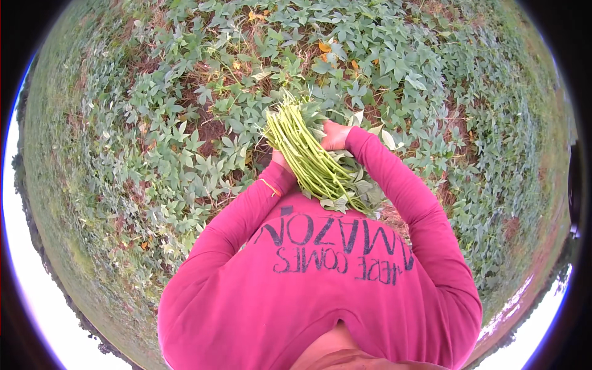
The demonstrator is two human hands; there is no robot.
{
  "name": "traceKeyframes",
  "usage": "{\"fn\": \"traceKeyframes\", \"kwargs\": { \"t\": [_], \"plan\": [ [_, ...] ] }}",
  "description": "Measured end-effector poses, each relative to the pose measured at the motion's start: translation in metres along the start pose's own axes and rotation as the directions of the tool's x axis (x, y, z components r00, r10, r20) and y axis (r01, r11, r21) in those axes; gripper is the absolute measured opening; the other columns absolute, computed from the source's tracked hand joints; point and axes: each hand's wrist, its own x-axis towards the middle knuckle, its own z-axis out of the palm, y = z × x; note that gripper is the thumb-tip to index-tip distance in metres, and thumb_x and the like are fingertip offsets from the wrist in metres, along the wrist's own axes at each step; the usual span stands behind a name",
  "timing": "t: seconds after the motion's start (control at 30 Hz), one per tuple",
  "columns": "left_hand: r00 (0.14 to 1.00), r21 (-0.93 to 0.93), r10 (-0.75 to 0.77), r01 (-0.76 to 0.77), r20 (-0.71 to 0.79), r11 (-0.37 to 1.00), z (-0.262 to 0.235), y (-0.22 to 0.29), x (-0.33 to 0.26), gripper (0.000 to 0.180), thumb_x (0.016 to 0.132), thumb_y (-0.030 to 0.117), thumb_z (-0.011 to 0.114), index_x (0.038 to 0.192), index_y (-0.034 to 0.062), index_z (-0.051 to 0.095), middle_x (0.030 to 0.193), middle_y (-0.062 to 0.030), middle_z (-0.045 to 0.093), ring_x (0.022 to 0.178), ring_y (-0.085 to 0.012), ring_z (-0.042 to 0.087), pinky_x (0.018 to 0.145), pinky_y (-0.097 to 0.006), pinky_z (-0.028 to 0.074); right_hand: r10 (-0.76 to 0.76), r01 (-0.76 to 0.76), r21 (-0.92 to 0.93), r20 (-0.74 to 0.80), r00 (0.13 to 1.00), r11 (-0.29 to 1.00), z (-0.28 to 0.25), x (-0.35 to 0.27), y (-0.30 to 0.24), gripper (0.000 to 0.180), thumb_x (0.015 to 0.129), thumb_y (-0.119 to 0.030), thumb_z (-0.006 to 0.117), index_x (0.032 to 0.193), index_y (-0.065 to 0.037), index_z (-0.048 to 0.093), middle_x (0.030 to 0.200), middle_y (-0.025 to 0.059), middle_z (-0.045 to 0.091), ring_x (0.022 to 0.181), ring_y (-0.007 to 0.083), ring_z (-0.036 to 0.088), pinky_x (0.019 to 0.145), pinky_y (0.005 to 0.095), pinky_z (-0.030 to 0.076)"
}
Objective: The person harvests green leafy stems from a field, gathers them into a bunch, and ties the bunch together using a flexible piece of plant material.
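A thick bundle of long green leafy stems [305, 151] lies slantwise in front of my chest, cut ends and stalks uppermost. My left hand [281, 160] grips it from the left and below, with most of its fingers hidden behind the stalks. On the other side, my right hand [335, 135] is closed against the bundle's right edge, its fingertips partly covered by leaves. Lobed green leaves [368, 188] hang out beneath the stems near my shirt.
Low leafy vines [394, 61] spread over the ground all round, with brown soil [211, 132] and dry stalks showing through gaps. A few orange-yellow leaves [324, 47] stand out ahead. Darker trees and bright sky curve along the rim.
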Motion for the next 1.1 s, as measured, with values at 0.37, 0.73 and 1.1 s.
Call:
{"fn": "traceKeyframes", "kwargs": {
  "t": [0.37,0.73,1.1],
  "plan": [
    [0.82,-0.085,-0.34,0.422,0.46,0.903,0.001,0.001,0.057,0.073,0.099,0.062,0.03,0.154,0.0136,0.027,0.152,-0.0131,0.038,0.133,-0.037,0.045,0.11,-0.054,0.038,0.004,-0.029,-0.274,-0.094,0.996,0.961,-0.022,0.016,0.035,0.13,0.046,-0.056,0.093,0.142,0.008,0.033,0.139,0.0281,0.042,0.132,0.0364,0.043,0.112,0.0395,0.035],
    [0.968,0.852,-0.057,0.241,-0.243,0.465,0.001,0.113,0.047,0.079,0.097,0.067,0.035,0.148,0.0068,0.037,0.124,-0.0131,0.063,0.115,-0.0269,0.061,0.1,-0.044,0.048,0.186,-0.266,-0.408,-0.225,0.956,0.873,0.033,-0.053,-0.024,0.144,0.037,-0.05,0.095,0.156,-0.022,0.017,0.159,0.0061,0.029,0.136,0.0421,0.039,0.102,0.0708,0.034],
    [0.962,0.973,-0.144,0.228,-0.231,-0.037,0.113,0.113,0.126,0.019,0.093,0.018,0.066,0.102,0.0068,0.053,0.114,-0.0123,0.068,0.097,-0.0238,0.069,0.082,-0.034,0.058,0.212,-0.289,-0.435,-0.217,0.953,0.853,0.037,-0.063,-0.029,0.144,0.037,-0.05,0.095,0.155,-0.019,0.019,0.158,0.0059,0.031,0.136,0.04,0.04,0.101,0.0684,0.035]
  ]
}}
